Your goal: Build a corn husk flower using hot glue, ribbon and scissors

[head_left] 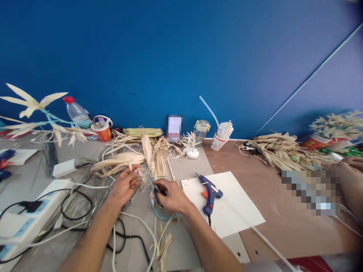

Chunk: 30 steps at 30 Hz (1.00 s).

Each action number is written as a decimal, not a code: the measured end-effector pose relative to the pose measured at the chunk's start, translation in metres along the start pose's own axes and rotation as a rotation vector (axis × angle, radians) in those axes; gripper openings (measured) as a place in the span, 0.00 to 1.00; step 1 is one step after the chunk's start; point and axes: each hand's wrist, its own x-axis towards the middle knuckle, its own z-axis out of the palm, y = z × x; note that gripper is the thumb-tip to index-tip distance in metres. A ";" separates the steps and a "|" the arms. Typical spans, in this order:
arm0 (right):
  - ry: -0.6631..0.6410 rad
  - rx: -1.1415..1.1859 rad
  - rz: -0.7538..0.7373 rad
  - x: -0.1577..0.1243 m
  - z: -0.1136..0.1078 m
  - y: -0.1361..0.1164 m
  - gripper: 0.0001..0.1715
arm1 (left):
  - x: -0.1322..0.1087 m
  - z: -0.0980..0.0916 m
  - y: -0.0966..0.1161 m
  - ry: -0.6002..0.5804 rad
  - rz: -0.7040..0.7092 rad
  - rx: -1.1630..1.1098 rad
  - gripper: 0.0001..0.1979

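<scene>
My left hand (126, 185) pinches a small pale piece of corn husk (139, 172) between thumb and fingers. My right hand (172, 197) is closed around the dark handles of a pair of scissors (149, 176), whose blades point towards the piece in my left hand. Whether the blades touch it I cannot tell. Beneath my right hand lies a light blue ring, perhaps a tape roll (163, 214), partly covered. Dried corn husks (124, 161) are heaped just beyond both hands. A blue glue gun (209, 194) rests on a white sheet (235, 207) to the right.
A power strip (31, 217) and tangled cables (121, 241) spread across the left. Along the wall stand a bottle (76, 111), a red cup (102, 130), a phone (174, 128), a jar (202, 130) and a paper cup (219, 141). Another person's hand (350, 177) is at far right.
</scene>
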 end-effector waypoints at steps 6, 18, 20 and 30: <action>0.007 -0.093 -0.045 -0.003 -0.001 -0.002 0.16 | 0.000 -0.001 0.000 0.006 -0.008 0.012 0.15; 0.013 -0.120 -0.050 -0.005 -0.003 -0.004 0.17 | 0.002 -0.004 -0.001 0.009 0.010 0.008 0.15; 0.014 -0.124 -0.055 -0.005 -0.002 -0.003 0.17 | 0.002 -0.004 -0.001 0.020 0.007 0.019 0.16; 0.004 -0.171 -0.095 -0.006 -0.005 -0.008 0.10 | 0.000 -0.001 -0.001 0.016 0.004 0.025 0.15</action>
